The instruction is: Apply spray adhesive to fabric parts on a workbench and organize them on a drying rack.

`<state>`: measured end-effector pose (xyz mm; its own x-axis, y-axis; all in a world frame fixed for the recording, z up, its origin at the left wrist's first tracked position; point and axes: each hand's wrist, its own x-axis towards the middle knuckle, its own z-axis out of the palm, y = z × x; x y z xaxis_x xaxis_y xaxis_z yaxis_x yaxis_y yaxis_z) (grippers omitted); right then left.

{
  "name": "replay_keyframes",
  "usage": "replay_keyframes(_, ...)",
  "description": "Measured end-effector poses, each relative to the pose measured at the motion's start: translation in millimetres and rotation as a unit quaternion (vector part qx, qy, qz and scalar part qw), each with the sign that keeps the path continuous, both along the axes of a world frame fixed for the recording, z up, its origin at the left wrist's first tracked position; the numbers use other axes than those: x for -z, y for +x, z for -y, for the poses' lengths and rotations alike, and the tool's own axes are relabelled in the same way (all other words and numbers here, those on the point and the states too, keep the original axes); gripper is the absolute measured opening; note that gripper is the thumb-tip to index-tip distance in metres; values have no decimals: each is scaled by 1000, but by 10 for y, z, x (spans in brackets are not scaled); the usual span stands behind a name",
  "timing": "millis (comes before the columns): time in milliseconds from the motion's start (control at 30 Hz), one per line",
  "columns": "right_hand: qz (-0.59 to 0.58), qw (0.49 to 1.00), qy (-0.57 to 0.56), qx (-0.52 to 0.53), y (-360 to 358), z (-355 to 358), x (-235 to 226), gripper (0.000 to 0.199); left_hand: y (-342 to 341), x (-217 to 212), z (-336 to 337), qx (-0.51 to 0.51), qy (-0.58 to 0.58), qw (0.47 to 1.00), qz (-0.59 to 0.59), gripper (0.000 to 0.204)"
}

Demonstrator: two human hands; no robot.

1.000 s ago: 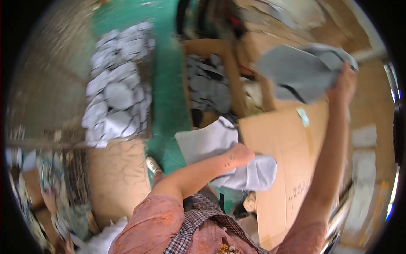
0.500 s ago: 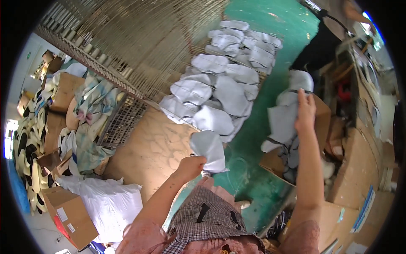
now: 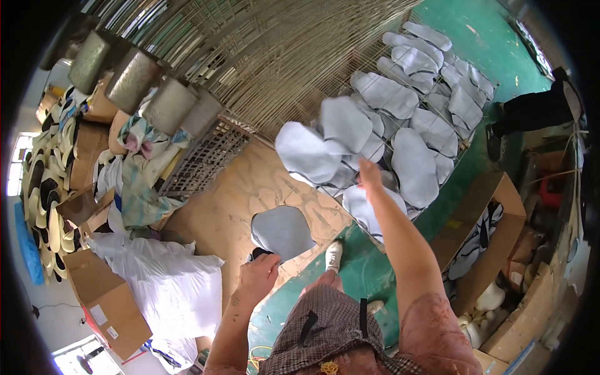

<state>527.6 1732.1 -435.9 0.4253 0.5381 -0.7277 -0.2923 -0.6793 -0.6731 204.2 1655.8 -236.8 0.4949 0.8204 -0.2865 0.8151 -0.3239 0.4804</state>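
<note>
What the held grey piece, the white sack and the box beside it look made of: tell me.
Grey piece in the left hand: probably fabric, smooth and matte; its face is evenly dull, though no weave shows.
White sack: likely plastic, perhaps woven; faint sheen, crumpled folds.
Box: cardboard, matte; flat brown panels with straight folded edges.

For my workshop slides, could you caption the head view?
Left hand grips a grey, flat piece; right hand is at a spread of similar, overlapping pieces.

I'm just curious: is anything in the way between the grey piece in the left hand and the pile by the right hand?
Nothing visible is. Between the grey piece in the left hand and the pile by the right hand, brown board shows.
</note>
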Motion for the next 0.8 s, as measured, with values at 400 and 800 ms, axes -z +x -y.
replay_keyframes(400, -186, 872, 200, -407, -82, 326, -2299, 39, 337, -786, -276, 137, 44, 970, 196, 25)
replay_keyframes(800, 112, 855, 357, -360, 123, 1225, -4817, 26, 733, -1263, -701, -28, -134, 839, 527, 47)
